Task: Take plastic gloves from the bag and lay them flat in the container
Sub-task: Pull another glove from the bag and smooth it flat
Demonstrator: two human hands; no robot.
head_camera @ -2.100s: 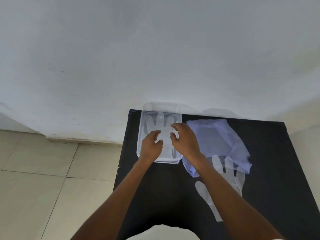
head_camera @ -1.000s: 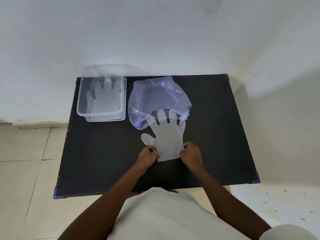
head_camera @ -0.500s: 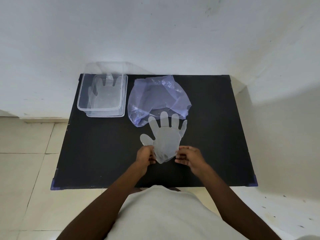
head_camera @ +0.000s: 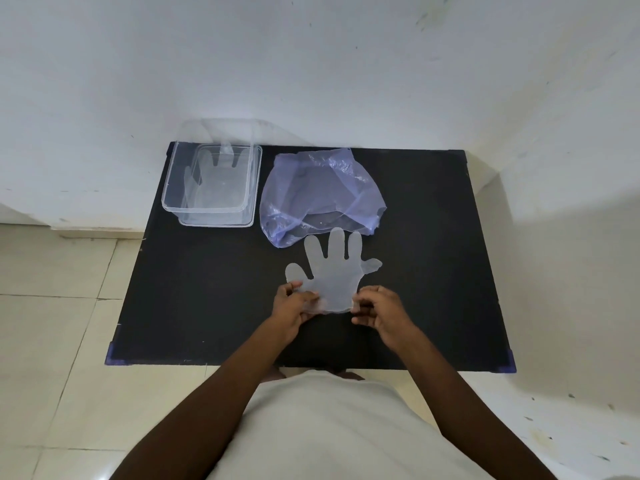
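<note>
Glove (head_camera: 333, 271): cuff pinched by fingers of my left hand (head_camera: 290, 308) and right hand (head_camera: 380, 310).
Advice: carry taut to container (head_camera: 212, 183), lay flat.

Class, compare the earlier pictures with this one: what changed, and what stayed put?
Both hands, left and right, left the clear plastic container and took hold of the translucent plastic glove by its cuff. The purple plastic bag and the container's glove stayed.
</note>
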